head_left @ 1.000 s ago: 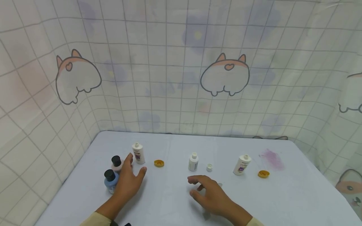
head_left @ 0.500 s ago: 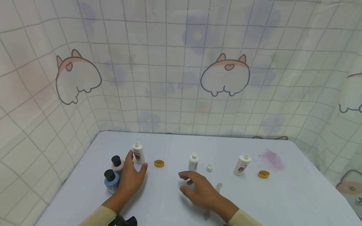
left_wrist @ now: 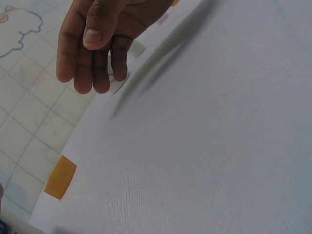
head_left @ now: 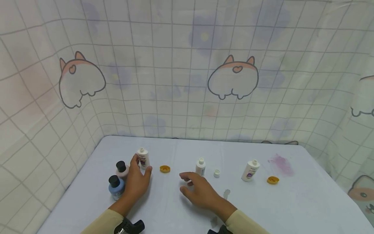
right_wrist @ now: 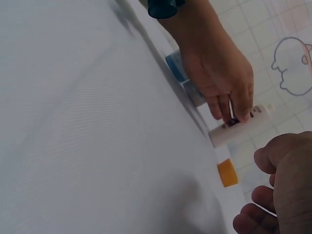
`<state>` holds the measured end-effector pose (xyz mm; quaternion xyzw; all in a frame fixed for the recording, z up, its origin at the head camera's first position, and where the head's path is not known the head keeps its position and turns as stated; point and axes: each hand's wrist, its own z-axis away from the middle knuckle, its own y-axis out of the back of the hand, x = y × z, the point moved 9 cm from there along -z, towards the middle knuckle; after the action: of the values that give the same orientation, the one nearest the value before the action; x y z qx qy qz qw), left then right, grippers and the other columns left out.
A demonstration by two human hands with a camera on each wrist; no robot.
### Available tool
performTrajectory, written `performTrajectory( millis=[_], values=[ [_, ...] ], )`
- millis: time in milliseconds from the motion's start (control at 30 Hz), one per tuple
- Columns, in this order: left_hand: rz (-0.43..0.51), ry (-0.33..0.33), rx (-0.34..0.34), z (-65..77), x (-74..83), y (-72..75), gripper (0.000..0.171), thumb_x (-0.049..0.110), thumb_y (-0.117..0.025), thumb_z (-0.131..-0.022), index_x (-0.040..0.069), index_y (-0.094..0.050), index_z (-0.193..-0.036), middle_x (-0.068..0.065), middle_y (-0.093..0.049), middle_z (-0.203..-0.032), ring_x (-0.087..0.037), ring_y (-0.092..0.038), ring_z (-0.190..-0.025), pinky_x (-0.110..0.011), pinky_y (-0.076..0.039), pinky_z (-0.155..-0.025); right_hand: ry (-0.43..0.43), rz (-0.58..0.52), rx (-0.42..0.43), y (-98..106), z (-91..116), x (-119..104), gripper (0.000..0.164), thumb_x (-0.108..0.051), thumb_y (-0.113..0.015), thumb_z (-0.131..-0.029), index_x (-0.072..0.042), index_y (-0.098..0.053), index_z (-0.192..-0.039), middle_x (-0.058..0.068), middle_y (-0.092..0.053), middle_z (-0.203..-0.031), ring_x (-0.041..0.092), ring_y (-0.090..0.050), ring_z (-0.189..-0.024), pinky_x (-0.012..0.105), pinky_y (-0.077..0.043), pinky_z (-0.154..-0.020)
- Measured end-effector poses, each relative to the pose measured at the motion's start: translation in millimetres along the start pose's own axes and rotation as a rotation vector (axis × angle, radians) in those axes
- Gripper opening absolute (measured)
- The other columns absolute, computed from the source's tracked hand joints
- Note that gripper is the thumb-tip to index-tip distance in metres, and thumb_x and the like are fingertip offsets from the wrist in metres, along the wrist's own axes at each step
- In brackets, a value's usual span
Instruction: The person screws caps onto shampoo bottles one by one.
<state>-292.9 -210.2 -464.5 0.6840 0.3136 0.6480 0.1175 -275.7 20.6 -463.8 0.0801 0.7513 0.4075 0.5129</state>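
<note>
The left hand (head_left: 137,183), thumb spread, sits at the left bottle (head_left: 144,158); contact unclear. The right hand (head_left: 200,192), half-open, holds nothing before the middle bottle (head_left: 200,167). Contents of these 2: hidden.

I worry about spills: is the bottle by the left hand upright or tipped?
Upright: the bottle stands with its base on the table and its neck pointing up.

A gridded cloth (head_left: 181,74) hangs behind the white table (head_left: 271,208).

A white table (head_left: 298,204) carries bottles (head_left: 250,170) and caps (head_left: 165,169)
</note>
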Motion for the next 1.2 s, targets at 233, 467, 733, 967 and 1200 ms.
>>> performTrajectory(
  millis=[233, 467, 733, 967, 1200],
  values=[
    [0.017, 0.009, 0.009, -5.4, -0.8, -1.7, 0.078, 0.019, -0.055, -0.096, 0.006, 0.001, -0.149, -0.022, -0.016, -0.151, -0.033, -0.020, -0.138, -0.046, -0.023, -0.110, -0.014, 0.030, 0.023, -2, -11, 3, 0.042, -0.036, -0.058, -0.093, -0.018, -0.051, -0.130, -0.007, -0.056, -0.123, 0.012, -0.058, -0.103, 0.030, -0.049, -0.088],
    [0.025, 0.010, 0.005, -8.6, -2.5, -2.5, 0.078, 0.015, -0.055, -0.096, 0.004, 0.001, -0.149, -0.024, -0.017, -0.150, -0.034, -0.022, -0.137, -0.046, -0.025, -0.109, -0.027, 0.024, 0.025, -6, -20, 4, 0.043, -0.036, -0.058, -0.093, -0.019, -0.050, -0.131, -0.007, -0.055, -0.125, 0.012, -0.057, -0.105, 0.030, -0.048, -0.089],
    [0.012, 0.004, 0.032, -10.9, -3.8, -3.7, 0.077, 0.015, -0.057, -0.094, 0.004, -0.004, -0.149, -0.023, -0.024, -0.147, -0.034, -0.027, -0.135, -0.047, -0.026, -0.109, -0.054, 0.023, 0.024, -12, -31, 6, 0.044, -0.036, -0.060, -0.092, -0.021, -0.050, -0.132, -0.007, -0.054, -0.126, 0.012, -0.055, -0.109, 0.027, -0.048, -0.090],
    [0.000, -0.014, 0.043, -10.3, -3.5, -4.9, 0.073, 0.014, -0.057, -0.094, 0.002, -0.008, -0.148, -0.023, -0.029, -0.143, -0.034, -0.032, -0.131, -0.048, -0.029, -0.108, -0.050, 0.051, 0.042, -13, -38, 3, 0.044, -0.035, -0.061, -0.091, -0.022, -0.050, -0.132, -0.007, -0.054, -0.125, 0.013, -0.057, -0.105, 0.028, -0.048, -0.089],
    [-0.011, -0.015, 0.090, -9.2, -1.9, -2.9, 0.069, 0.015, -0.057, -0.094, -0.001, -0.014, -0.146, -0.023, -0.036, -0.133, -0.035, -0.041, -0.121, -0.048, -0.034, -0.104, -0.107, 0.081, 0.039, -18, -46, 4, 0.045, -0.037, -0.061, -0.091, -0.025, -0.049, -0.132, -0.009, -0.053, -0.125, 0.010, -0.054, -0.107, 0.028, -0.048, -0.089]
  ],
)
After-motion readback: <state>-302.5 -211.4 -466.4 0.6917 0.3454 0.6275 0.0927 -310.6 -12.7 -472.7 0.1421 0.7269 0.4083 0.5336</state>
